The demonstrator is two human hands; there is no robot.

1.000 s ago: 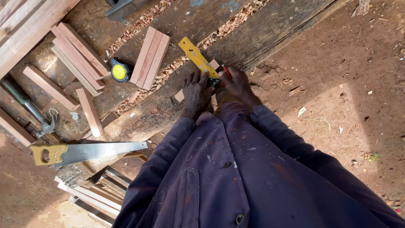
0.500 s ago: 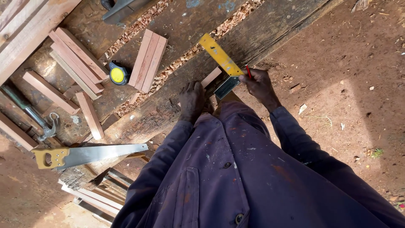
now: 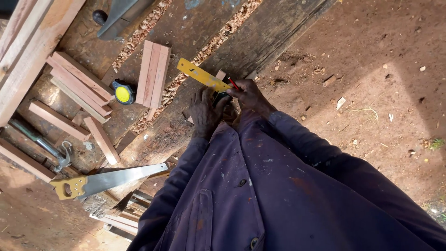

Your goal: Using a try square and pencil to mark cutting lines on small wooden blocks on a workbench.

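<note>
A yellow try square [image 3: 200, 74] lies across a small reddish wood piece [image 3: 220, 74] on a dark, weathered plank [image 3: 260, 44]. My left hand [image 3: 204, 114] presses on the square's dark stock and the wood under it. Just to its right, my right hand [image 3: 252, 96] pinches a red pencil [image 3: 233, 83] whose tip sits by the square's blade. Both hands touch each other above my dark blue coverall sleeves. Most of the wood piece is hidden by my fingers.
Left of the hands lie a yellow tape measure [image 3: 123, 93], stacked reddish slats [image 3: 154, 73], more slats [image 3: 78, 87], a handsaw with a yellow handle [image 3: 108, 180], a metal clamp [image 3: 42, 144] and a dark plane [image 3: 120, 16]. Wood shavings line the plank. Bare earth [image 3: 371, 93] lies to the right.
Half a second ago my right hand had lifted the square out to the right. It has come back left, and the square again lies across the wood piece with both hands together.
</note>
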